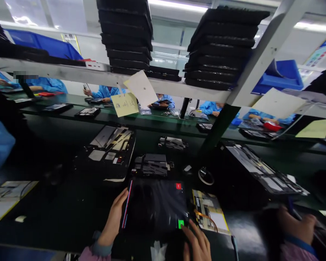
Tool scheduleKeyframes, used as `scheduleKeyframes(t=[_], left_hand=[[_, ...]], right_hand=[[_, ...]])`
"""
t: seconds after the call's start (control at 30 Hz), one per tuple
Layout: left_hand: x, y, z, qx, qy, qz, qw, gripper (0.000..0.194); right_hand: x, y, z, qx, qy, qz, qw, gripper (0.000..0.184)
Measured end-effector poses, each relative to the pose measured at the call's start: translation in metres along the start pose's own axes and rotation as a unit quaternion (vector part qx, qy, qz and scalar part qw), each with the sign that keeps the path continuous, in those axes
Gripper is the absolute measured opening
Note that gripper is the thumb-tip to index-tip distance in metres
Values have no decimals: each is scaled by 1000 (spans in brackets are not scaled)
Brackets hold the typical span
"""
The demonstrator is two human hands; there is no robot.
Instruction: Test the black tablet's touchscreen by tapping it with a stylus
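1. Workbench (62, 217), one, dark green; my clock faces are centred on the tablet.
2. Shelf (78, 69), one, white, spanning 11 to 1 o'clock overhead; its dark upright (214, 134) stands between 1 and 2, hiding part of the far bench.
3. Black stacks (126, 40), two, on the shelf towards 12 and 1 o'clock, blocking much of the view behind.
4. Opened units (263, 168), silver and black, between 2 and 3 o'clock; a large opened device (114, 145), innards showing, at 11.
5. Dark tablet (154, 204), one, directly before me, between my hands. Screen bears a red square upper right and a green square lower right, with marks too small to read; red, white and blue strip down the left edge.
6. Yellow-edged panel (210, 212), one, with orange ribbon, at 3 o'clock, just beside the tablet.
7. My left hand (115, 215), clamped on the tablet's left edge, at 9 o'clock.
8. My right hand (197, 241), fingers apart and gripping nothing, at 4 to 5 o'clock; a fingertip is at the green square, contact uncertain.
9. Co-worker's hand (299, 224), blurred, far off at 3.
10. Yellow note (125, 105), handwritten, illegible to me, hanging at 11 to 12.
11. Ring-shaped item (205, 175), at 2 o'clock.
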State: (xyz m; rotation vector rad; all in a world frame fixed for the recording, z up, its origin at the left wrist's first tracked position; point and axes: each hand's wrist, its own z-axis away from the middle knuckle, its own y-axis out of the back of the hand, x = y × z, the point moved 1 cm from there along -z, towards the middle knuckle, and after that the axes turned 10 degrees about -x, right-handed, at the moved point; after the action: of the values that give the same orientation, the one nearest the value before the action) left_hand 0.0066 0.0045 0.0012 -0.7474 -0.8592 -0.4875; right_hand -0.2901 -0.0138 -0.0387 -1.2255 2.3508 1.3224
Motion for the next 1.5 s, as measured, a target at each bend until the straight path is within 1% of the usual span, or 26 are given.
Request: scheduleKeyframes(t=[0.13, 0.23, 0.3, 0.37, 0.47, 0.6, 0.67, 0.77, 0.87, 0.93, 1.0, 1.07, 1.17, 1.23, 1.3, 1.33, 1.43, 1.5], left_hand=[[-5, 4, -5, -6, -3, 5, 1000, 34], [-6, 6, -6, -9, -16, -4, 1000, 35], [-7, 7, -7, -15, -19, -15, 1000, 39], [-6, 7, -7, -26, -21, -17, 999, 44], [-6, 6, -7, -45, -28, -7, 999, 50], [-5, 5, -7, -37, -41, -13, 998, 47], [-6, 6, -8, -39, -48, -13, 998, 47], [-9, 8, -12, -37, -52, -1, 998, 52], [-10, 9, -12, -33, -57, -2, 998, 53], [-9, 8, -10, -36, -54, -4, 998, 52], [-7, 6, -8, -36, -53, -2, 998, 51], [-6, 5, -7, -36, -53, -2, 998, 50], [-6, 5, -9, -42, -52, 0, 998, 49], [-6, 5, -10, -42, -47, 0, 998, 49], [-6, 5, -10, -34, -41, -1, 999, 49], [-6, 5, -9, -33, -39, -2, 999, 49], [-3, 4, -7, -33, -39, -9, 999, 51], [-2, 3, -4, -25, -34, -19, 999, 47]], right_hand=[[-3, 5, 3, -25, 11, 32, 999, 37], [-2, 11, 4, -31, 19, 29, 999, 33], [-4, 11, 4, -40, 34, 25, 998, 31], [-8, 4, 5, -53, 55, 18, 997, 30], [-16, -13, 13, -72, 91, 13, 993, 30], [-29, -37, 18, -81, 126, 48, 988, 33], [-38, -42, 8, -88, 139, 67, 984, 34], [-56, -40, -22, -111, 164, 74, 977, 38], [-69, -31, -52, -112, 137, 31, 984, 40], [-72, -26, -59, -112, 125, 1, 986, 38], [-70, -25, -52, -108, 125, -19, 986, 36], [-63, -29, -36, -97, 125, -27, 987, 34], [-51, -37, -13, -84, 140, 9, 987, 32], [-49, -39, -13, -98, 176, 49, 978, 33], [-51, -37, -28, -126, 196, 70, 970, 36], [-54, -35, -40, -137, 189, 67, 970, 39], [-62, -26, -78, -132, 142, 28, 981, 40], [-65, -21, -92, -122, 134, -5, 983, 38]])
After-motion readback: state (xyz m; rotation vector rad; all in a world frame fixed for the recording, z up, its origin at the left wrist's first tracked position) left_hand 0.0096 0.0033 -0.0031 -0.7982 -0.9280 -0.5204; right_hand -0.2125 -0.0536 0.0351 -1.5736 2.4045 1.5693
